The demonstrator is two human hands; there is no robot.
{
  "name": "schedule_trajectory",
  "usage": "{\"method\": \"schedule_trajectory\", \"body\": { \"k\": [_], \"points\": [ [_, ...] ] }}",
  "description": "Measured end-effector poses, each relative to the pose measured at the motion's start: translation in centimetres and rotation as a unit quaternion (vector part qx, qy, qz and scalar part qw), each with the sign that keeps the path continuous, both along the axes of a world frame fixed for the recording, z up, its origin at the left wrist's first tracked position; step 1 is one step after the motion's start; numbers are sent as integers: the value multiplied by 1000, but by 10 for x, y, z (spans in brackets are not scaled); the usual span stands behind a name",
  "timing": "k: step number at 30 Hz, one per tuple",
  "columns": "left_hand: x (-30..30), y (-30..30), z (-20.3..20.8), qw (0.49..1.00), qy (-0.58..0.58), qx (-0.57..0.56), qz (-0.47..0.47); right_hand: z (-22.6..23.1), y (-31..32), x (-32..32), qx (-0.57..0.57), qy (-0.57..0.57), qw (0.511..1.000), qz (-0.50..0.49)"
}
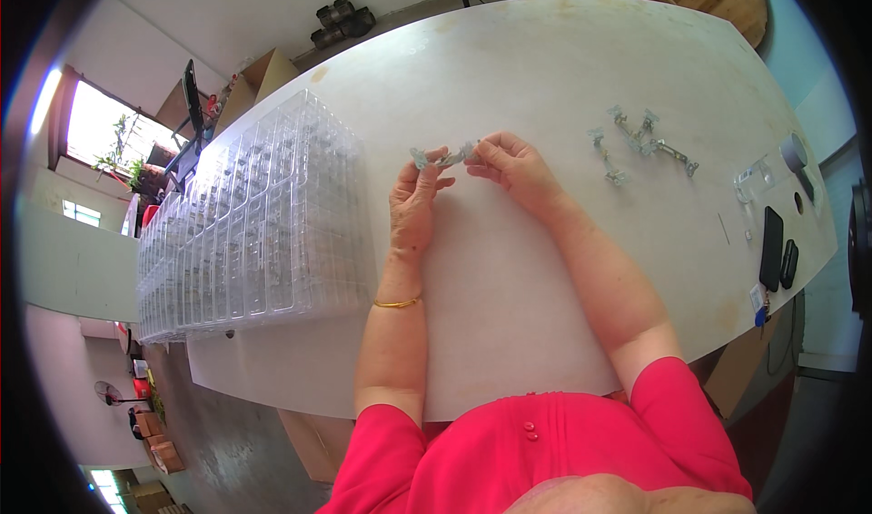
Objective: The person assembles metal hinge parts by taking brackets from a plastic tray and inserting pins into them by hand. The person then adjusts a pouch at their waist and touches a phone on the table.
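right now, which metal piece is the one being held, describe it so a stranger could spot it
Start at the stack of clear plastic trays on the left of the white table. Just right of it, both hands, left and right, pinch a small silvery metal bracket. Unlike the similar loose brackets lying farther right, it is lifted off the table.

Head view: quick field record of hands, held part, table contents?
left hand: fingers pinch left end of small grey metal bracket
right hand: fingers pinch its right end
table: white, rounded tabletop
left side: stack of clear plastic compartment trays
right side: loose grey metal brackets, black oblong devices
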State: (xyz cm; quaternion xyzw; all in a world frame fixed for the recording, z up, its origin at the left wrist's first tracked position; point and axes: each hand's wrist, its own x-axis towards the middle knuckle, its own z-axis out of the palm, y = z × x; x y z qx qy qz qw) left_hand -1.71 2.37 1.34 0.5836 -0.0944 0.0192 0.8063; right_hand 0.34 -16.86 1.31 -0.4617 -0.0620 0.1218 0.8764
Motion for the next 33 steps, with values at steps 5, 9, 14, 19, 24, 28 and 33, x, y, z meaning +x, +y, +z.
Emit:
{"method": "schedule_trajectory", "body": {
  "k": [5, 9, 14, 19, 24, 28, 33],
  "points": [
    [0, 4, -1, 1000, 11, 3, 15, 4, 5, -3, -70, -28, 994, -73],
    [-5, 4, 5, 997, 67, 30, 1, 18, 4, -13, -180, -37, 983, -22],
    [-5, 0, 5, 995, 70, 68, 22, 13, 12, -14, -219, -126, 965, -67],
    [-3, 1, 1, 992, 43, 116, 21, 13, 14, -15, -246, -118, 961, -51],
    [-4, -1, 3, 988, 40, 145, 29, 12, 13, -16, -255, -113, 959, -54],
    [-4, -3, 3, 979, 31, 192, 57, 8, 11, -15, -281, -151, 945, -75],
    [-3, -4, -2, 952, -20, 292, 89, 8, 14, -18, -269, -165, 947, -67]
  ]
}}
